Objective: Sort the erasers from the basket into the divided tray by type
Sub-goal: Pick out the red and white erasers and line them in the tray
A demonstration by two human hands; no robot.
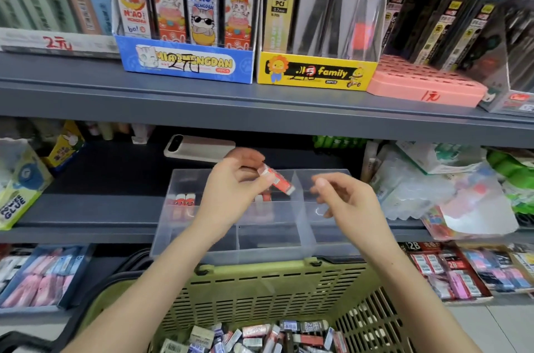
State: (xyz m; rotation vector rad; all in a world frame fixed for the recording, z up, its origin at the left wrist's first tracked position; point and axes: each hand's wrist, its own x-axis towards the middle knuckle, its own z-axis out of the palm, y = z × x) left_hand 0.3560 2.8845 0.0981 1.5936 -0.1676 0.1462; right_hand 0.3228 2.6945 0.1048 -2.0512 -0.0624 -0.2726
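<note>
Red eraser pinched between left hand thumb and fingers over divided tray; right hand fingers loosely curled, empty

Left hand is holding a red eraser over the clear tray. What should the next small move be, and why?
Probably lower the left hand and release the red eraser into the back-left compartment of the divided tray. Matching red erasers already stand there, and the held one hangs just above that back row. The right hand is empty, so it could reach into the basket next.
</note>
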